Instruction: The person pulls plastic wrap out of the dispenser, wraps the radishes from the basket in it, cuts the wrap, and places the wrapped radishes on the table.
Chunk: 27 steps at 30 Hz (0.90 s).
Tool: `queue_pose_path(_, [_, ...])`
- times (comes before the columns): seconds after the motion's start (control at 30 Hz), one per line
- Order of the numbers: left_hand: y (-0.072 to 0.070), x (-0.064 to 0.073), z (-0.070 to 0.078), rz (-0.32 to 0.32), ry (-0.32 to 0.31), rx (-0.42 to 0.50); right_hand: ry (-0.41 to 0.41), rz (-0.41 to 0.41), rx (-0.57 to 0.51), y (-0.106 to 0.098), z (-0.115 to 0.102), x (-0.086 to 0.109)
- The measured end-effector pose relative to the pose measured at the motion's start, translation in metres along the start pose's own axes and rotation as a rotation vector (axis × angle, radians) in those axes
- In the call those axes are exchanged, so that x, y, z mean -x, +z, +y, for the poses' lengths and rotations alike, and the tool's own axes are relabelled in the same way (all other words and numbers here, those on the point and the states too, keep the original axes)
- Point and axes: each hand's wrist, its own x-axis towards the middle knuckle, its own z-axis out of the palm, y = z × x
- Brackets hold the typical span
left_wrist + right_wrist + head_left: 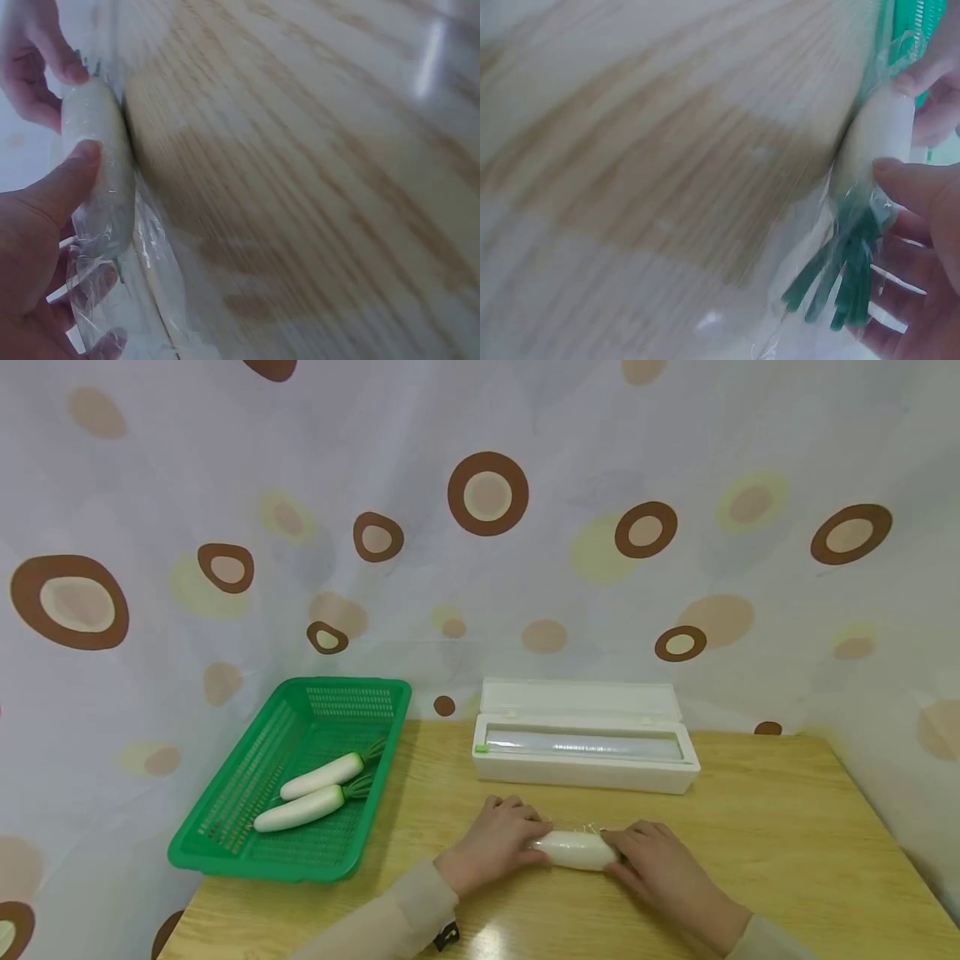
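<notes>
A white radish [577,850] lies crosswise on the wooden table, wrapped in clear plastic film [161,259]. My left hand [501,843] holds its left end, thumb on the near side and fingers over the far side. At the leafy end, my right hand [663,870] grips it the same way, with the thumb pressing the white skin in the right wrist view. Green stalks [844,266] stick out there beneath loose film. In the left wrist view the film bunches past the radish's tip beside the left fingers.
A white film box [585,768] stands behind the hands, lid raised, with a film roll [581,745] inside. To the left, a green basket [367,827] holds two white radishes [300,808]. A patterned cloth hangs behind the table [787,827].
</notes>
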Motion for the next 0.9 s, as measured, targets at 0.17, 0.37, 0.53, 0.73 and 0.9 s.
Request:
queue_pose_path(0.17, [0.000, 0.000, 0.000, -0.010, -0.007, 0.002, 0.006, -0.014, 0.039, 0.002, -0.004, 0.000])
queue_pose_path(0.37, [-0.001, -0.004, -0.002, -0.005, -0.017, 0.047, -0.022, 0.007, 0.063, 0.006, -0.001, -0.004])
queue_pose_path(0.53, [0.000, -0.003, -0.006, -0.016, 0.005, 0.028, 0.059, -0.027, -0.009, 0.006, 0.003, -0.005])
queue_pose_path(0.73, [0.000, -0.003, -0.011, -0.044, 0.005, 0.005, 0.085, -0.030, -0.051, 0.006, 0.009, -0.007])
queue_pose_path(0.9, [-0.001, -0.007, -0.013, -0.053, -0.012, 0.015, 0.038, -0.023, -0.018, 0.006, 0.014, -0.012])
